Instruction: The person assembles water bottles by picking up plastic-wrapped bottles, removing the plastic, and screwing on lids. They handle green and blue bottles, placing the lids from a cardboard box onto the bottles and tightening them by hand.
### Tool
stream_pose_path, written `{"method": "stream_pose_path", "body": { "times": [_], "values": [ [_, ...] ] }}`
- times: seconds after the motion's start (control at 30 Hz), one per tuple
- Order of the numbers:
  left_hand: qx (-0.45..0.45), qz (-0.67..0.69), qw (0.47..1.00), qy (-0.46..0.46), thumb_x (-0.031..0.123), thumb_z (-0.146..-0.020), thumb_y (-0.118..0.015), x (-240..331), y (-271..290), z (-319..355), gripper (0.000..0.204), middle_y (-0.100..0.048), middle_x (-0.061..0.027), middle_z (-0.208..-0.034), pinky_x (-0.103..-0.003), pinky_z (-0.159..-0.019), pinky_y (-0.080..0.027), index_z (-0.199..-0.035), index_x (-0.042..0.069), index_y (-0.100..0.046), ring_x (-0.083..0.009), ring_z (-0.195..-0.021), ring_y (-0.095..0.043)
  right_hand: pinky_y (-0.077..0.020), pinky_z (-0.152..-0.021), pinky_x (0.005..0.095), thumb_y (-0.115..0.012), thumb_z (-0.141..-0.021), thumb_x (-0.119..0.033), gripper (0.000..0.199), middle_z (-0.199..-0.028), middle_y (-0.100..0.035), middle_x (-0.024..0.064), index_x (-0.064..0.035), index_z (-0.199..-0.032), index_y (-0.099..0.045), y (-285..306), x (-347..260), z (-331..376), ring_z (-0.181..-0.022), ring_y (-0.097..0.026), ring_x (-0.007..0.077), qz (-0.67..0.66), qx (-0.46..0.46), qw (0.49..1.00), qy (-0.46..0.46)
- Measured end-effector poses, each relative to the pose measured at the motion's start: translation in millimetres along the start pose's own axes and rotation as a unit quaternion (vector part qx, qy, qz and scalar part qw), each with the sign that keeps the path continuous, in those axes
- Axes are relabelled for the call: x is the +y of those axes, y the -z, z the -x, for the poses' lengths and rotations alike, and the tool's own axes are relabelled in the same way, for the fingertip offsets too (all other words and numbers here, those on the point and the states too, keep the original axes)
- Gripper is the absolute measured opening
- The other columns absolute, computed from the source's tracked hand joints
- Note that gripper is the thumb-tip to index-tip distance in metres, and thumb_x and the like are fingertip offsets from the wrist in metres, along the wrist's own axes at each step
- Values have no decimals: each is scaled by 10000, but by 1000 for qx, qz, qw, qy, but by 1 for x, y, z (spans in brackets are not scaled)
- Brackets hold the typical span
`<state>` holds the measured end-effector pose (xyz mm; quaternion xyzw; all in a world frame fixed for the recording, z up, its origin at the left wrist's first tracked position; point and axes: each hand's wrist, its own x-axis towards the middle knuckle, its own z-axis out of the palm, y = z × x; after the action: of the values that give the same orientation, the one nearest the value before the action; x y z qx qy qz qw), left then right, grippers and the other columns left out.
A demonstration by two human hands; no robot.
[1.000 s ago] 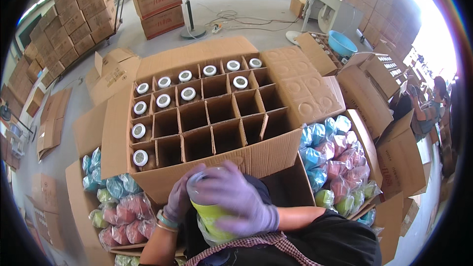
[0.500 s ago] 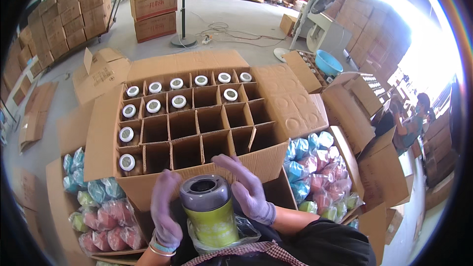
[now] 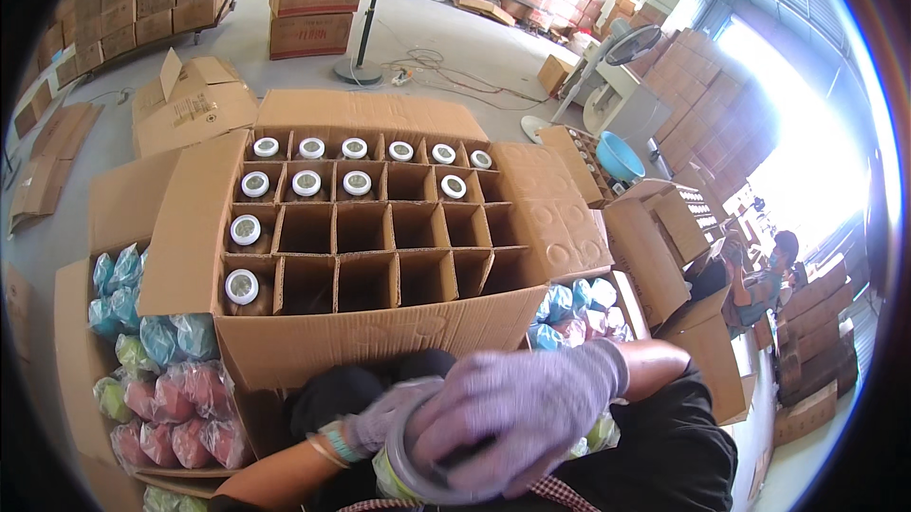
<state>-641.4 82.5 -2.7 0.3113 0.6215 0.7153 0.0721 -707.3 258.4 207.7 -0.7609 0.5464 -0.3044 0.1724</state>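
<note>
Low in front of me is a green flask (image 3: 387,476) with a thick grey collar (image 3: 415,460), seen mostly from above. My left hand (image 3: 382,420), in a lilac glove, is closed against the flask's left and far side; part of its fingers are hidden behind the collar. Over the top lies my right hand (image 3: 517,408), gloved alike and smeared by motion, its fingers curled down over the collar. Just beyond stands an open divided carton (image 3: 380,336). Upright bottle-like pieces with white round tops (image 3: 254,185) fill its far cells and left column.
Left of the carton, a box holds bagged blue, green and red pieces (image 3: 174,398); a similar box (image 3: 579,308) stands at the right. Behind are a standing fan (image 3: 365,14), stacked cartons (image 3: 313,33) and a blue basin (image 3: 619,158). Another person (image 3: 759,284) works at far right.
My hands were open and apart on either side of the flask; now both have closed on it, the right one coming over its top. The whole view has shifted and tilted slightly.
</note>
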Motion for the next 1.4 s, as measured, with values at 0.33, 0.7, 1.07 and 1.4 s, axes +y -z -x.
{"method": "stream_pose_path", "body": {
  "times": [0.33, 0.7, 1.07, 1.4],
  "values": [
    [326, 298, 893, 85, 270, -975, -692, 22, -119, 55, 627, -654, -159, -1231, -322, -966, -532, -1468, -25, -441, -209, -1159, -633, -542, -951, 423, -698, -878, -286, 396, -1238, -633, 156, -124, -1236, -655, -48, 42, 51, -1131, -645, 338, 7, -25, 885, -465],
    [309, 85, 929, 184, 187, -765, -899, 40, -118, 67, 775, -673, -97, -1221, -330, -953, -528, -1399, -52, -522, -198, -1062, -664, -518, -990, 421, -651, -917, -281, 289, -1095, -711, 115, -106, -1138, -711, -82, 8, 52, -1144, -647, 338, 6, 161, 939, -303],
    [177, 97, 948, 245, 304, -728, -912, 65, -103, 69, 895, -629, -117, -1314, -376, -1077, -466, -1438, -6, -464, -268, -1227, -608, -558, -917, 400, -795, -803, -291, 426, -1067, -718, 128, -121, -1183, -701, -71, -3, 43, -1092, -678, 307, -51, 128, 898, -417],
    [107, 313, 923, 195, 48, -803, -824, 70, -93, 81, 708, -668, -123, -1270, -325, -1018, -519, -1440, -21, -524, -175, -1136, -652, -519, -989, 427, -684, -797, -238, 355, -1140, -695, 137, -87, -1114, -734, -74, -37, 39, -1109, -654, 359, 5, 51, 989, -142]
  ]
}}
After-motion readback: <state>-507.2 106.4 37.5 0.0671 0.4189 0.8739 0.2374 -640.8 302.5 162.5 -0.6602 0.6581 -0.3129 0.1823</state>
